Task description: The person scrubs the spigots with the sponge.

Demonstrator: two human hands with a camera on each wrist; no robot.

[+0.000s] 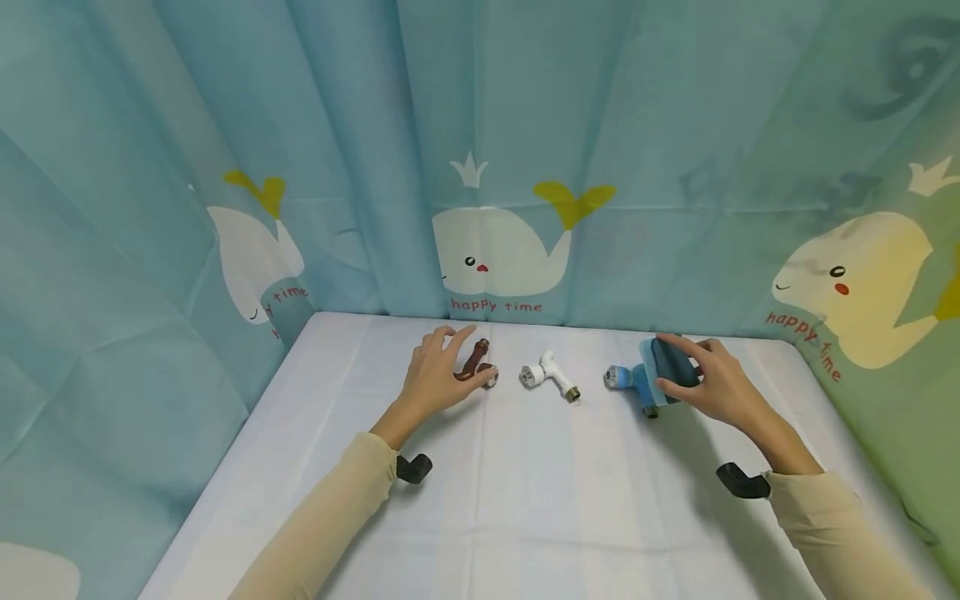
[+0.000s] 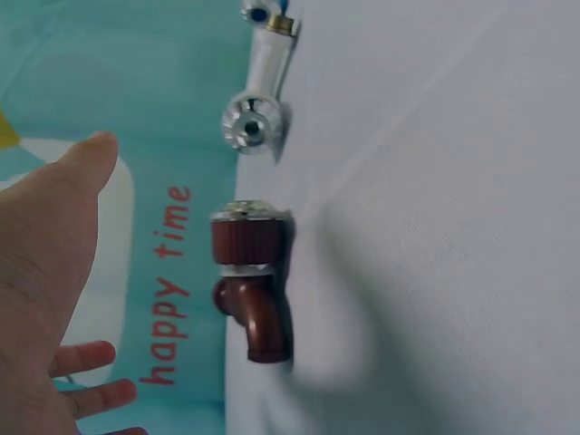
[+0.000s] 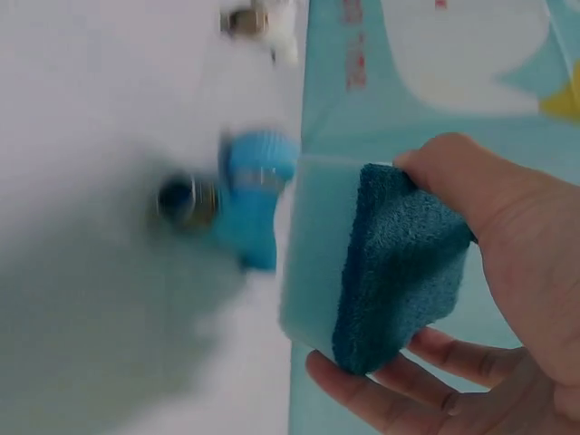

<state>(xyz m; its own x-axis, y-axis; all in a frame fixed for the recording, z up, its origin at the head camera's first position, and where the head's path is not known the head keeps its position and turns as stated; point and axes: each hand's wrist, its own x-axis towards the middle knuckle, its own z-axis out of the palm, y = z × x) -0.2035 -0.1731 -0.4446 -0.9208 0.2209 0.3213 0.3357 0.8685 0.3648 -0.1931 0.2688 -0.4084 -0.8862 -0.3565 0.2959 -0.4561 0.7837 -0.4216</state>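
Note:
My right hand (image 1: 716, 383) pinches a two-layer sponge (image 3: 408, 263), pale blue foam on one side and dark blue scourer on the other, between thumb and fingers. Just beside the sponge's foam face is a blue tap (image 1: 637, 382) with a metal threaded end; whether they touch I cannot tell. Over on the left, my left hand (image 1: 433, 372) hovers around a brown tap (image 2: 258, 308), fingers spread, and the left wrist view shows a gap between hand and tap. A white tap (image 1: 552, 371) lies between the brown and blue ones.
All three taps lie near the back of a table with a white cloth (image 1: 525, 500). A blue-green curtain (image 1: 360, 208) printed with whales hangs right behind the table and along its sides. Black mounts (image 1: 742, 481) stick out from both wrists.

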